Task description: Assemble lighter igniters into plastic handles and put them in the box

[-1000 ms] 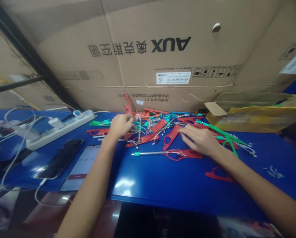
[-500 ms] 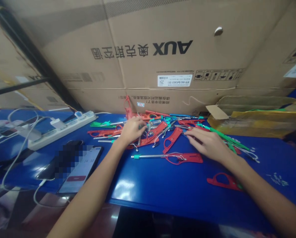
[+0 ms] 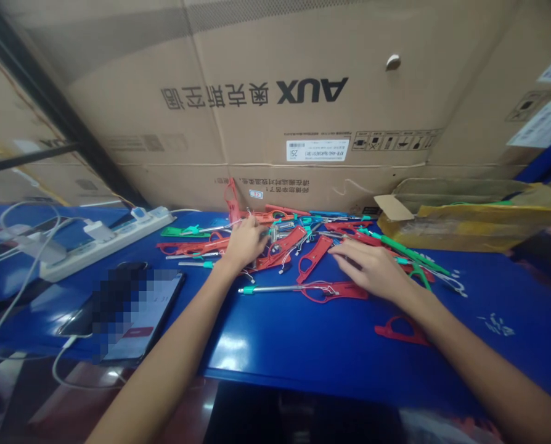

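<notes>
My left hand (image 3: 244, 243) lies over the left part of a pile of loose parts, its fingers curled downward; whatever they close on is hidden. At the pile's right side my right hand (image 3: 365, 265) has its thumb and fingers drawn together, and the small thing at their tips cannot be made out. Between the hands lies a red plastic piece with an oval loop (image 3: 313, 259). In front of them is a metal rod with a green collar (image 3: 273, 288), joined to a red looped piece (image 3: 349, 291) with thin white wires. Another red looped piece (image 3: 398, 331) rests under my right forearm.
A white power strip (image 3: 118, 242) with plugs and cables sits at left, near two phones, one of them a phone with a lit screen (image 3: 141, 327). Behind stands a large cardboard sheet (image 3: 257, 135). An open taped carton (image 3: 460, 231) is at the right rear of the blue table (image 3: 275, 351).
The view has shifted slightly, so everything appears a little further left. Both hands stay at the pile in nearly the same places, with small finger movements.
</notes>
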Demonstrator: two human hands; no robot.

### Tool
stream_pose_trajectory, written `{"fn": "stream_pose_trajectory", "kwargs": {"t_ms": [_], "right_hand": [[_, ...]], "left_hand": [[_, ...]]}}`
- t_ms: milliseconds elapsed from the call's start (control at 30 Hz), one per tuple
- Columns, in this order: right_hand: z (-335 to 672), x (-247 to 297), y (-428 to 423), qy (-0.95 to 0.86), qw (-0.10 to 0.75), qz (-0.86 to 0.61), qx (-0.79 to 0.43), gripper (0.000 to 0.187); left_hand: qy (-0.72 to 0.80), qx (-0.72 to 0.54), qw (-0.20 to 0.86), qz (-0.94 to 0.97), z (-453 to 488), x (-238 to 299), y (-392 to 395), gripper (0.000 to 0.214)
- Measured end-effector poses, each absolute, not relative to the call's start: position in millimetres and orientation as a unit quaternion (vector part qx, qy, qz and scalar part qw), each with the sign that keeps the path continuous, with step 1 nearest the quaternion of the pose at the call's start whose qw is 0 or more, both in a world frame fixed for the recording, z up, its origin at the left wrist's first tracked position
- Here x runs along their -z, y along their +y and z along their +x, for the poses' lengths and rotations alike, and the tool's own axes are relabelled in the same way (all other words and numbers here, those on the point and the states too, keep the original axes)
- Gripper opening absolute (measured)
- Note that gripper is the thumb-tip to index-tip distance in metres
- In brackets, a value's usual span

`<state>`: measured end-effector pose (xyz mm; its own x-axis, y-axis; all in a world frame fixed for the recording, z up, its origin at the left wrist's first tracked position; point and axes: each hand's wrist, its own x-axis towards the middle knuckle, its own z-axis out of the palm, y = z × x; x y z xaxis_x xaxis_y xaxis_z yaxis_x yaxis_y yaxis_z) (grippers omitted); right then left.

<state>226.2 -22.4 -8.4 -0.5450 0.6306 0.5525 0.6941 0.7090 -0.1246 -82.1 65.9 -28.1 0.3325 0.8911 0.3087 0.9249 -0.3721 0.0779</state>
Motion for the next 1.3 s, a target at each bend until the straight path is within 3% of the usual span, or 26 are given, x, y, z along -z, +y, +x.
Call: {"fn": "stream_pose_trajectory", "kwargs": {"t_ms": [367, 533, 733, 1033, 1133, 1300], "right_hand": [[230.0, 8.9, -21.1, -0.872, 0.309, -0.378, 0.035, 0.023], [225.1, 7.2, -25.0, -0.853, 0.339, -0.396, 0.021, 0.022], [217.6, 7.0, -28.6, -0.859, 0.331, -0.390, 0.004, 0.035], [213.8, 10.3, -30.0, -0.858, 0.328, -0.394, -0.047, 0.028], [213.4, 8.0, -31.3, -0.850, 0.331, -0.404, -0.074, 0.035], [215.2, 5.3, -33.0, -0.866, 0.330, -0.367, -0.085, 0.031]], "left_hand": [[-0.549, 0.276, 0.032, -0.788, -81.8, 4.9, 54.7, 0.024], [-0.435, 0.417, -0.135, -0.787, -58.5, 0.9, 39.7, 0.015], [-0.251, 0.411, -0.387, -0.786, -9.6, 10.7, 4.4, 0.021], [-0.252, 0.455, -0.569, -0.637, 6.6, 19.7, -2.3, 0.021], [-0.238, 0.475, -0.572, -0.625, 5.4, 18.6, -0.5, 0.019], [-0.252, 0.479, -0.474, -0.695, 2.7, 14.1, -1.3, 0.012]]}}
